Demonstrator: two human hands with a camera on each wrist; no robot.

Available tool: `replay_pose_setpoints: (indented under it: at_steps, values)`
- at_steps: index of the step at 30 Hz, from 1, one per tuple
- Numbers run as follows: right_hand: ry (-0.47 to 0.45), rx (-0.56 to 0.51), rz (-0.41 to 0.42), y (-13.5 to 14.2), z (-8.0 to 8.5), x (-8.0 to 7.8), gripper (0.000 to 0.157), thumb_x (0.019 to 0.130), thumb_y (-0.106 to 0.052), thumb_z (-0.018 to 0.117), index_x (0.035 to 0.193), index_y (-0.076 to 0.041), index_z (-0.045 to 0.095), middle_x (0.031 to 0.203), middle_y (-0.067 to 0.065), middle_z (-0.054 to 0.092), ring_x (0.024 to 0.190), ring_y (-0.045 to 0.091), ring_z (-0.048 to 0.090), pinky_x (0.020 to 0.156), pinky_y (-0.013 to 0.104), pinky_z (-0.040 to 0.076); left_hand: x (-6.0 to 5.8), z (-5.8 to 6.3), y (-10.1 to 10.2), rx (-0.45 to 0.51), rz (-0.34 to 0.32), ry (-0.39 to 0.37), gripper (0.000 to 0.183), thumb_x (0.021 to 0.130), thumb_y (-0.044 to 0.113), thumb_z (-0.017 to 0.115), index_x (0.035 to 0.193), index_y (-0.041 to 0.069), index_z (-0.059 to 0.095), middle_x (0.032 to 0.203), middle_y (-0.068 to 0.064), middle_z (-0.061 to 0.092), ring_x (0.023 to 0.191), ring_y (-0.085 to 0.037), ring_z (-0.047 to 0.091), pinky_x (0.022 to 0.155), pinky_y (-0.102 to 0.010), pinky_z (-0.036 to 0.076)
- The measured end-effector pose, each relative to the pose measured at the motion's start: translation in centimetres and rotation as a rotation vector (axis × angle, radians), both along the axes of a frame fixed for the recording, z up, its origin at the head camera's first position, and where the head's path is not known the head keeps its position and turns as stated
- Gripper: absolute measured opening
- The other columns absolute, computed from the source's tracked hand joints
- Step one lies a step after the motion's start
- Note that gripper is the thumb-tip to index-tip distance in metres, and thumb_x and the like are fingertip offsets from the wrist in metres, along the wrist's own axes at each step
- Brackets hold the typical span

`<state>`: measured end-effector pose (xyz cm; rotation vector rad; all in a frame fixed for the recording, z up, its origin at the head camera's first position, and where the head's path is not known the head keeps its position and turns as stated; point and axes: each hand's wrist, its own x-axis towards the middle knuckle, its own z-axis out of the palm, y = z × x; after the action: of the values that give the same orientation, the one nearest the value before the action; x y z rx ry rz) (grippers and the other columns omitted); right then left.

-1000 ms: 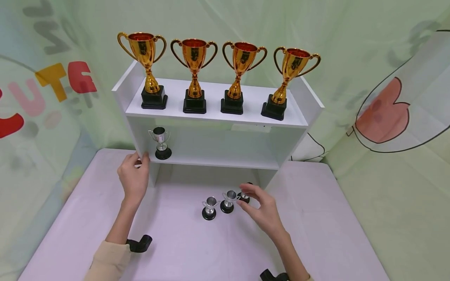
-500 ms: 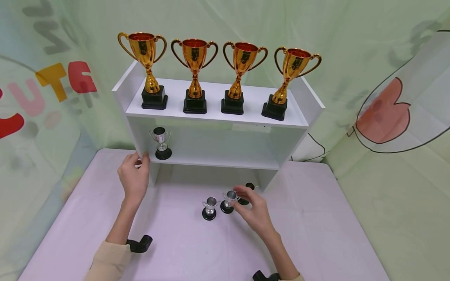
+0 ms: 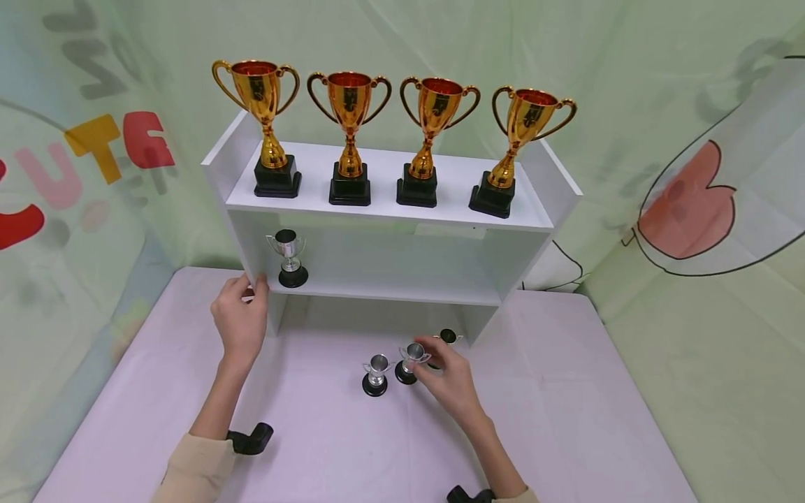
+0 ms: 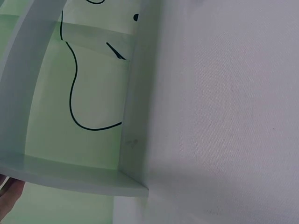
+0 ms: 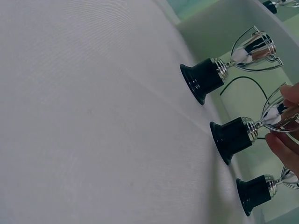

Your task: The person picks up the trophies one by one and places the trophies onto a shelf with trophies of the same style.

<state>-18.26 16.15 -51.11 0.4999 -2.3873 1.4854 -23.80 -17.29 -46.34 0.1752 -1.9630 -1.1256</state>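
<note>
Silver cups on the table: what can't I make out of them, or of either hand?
Rightmost silver cup: head view, lower part mostly hidden behind the right hand; right wrist view, top cut off by the right edge.
Middle silver cup: right wrist view, bowl partly covered by the right hand.
Left hand: left wrist view, mostly cut off by the left edge.

Four gold trophies [image 3: 349, 101] are standing on the upper board of one white shelf [image 3: 402, 283]. Four silver trophies [image 3: 379, 365] are showing: one is standing at the left on the lower board, and three are standing farther right on one table [image 3: 327, 447]. Two hands are showing, one left hand [image 3: 241, 318] and one right hand [image 3: 449, 384]. Two sleeves [image 3: 198, 464] and two wrist cameras [image 3: 250, 439] are appearing at the near side.
</note>
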Motion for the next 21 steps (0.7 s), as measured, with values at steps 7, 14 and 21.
replay_pose_setpoints:
  at_steps: [7,14,21]
  values:
    - [0.005,-0.033,0.044,-0.7,1.7,0.8,0.041,0.075,0.02,0.077,0.114,0.017,0.064,0.103,0.029,0.068,0.089,0.045,0.072,0.082,0.05,0.059,0.0,-0.1,0.0,0.002,-0.001,-0.015,0.016,0.094,0.004,0.066,0.098,-0.007,0.077,0.088,-0.026,0.071,0.074,-0.04,0.069,0.068,-0.001,0.037]
    - [0.021,-0.046,0.025,-0.1,-1.1,-0.2,0.043,0.075,0.021,0.077,0.116,0.014,0.065,0.105,0.027,0.068,0.089,0.043,0.073,0.082,0.048,0.06,0.1,-0.1,0.1,-0.006,0.002,-0.016,0.016,0.095,0.004,0.066,0.1,-0.006,0.077,0.088,-0.025,0.072,0.073,-0.038,0.069,0.067,-0.01,0.043]
    - [0.027,-0.064,0.027,0.4,-1.6,-0.5,0.042,0.08,0.012,0.08,0.118,0.001,0.068,0.107,0.016,0.071,0.091,0.032,0.074,0.084,0.039,0.061,-0.1,-0.1,0.1,0.006,0.009,-0.014,0.015,0.095,0.004,0.065,0.096,-0.005,0.077,0.085,-0.024,0.071,0.072,-0.04,0.069,0.067,-0.001,0.036]
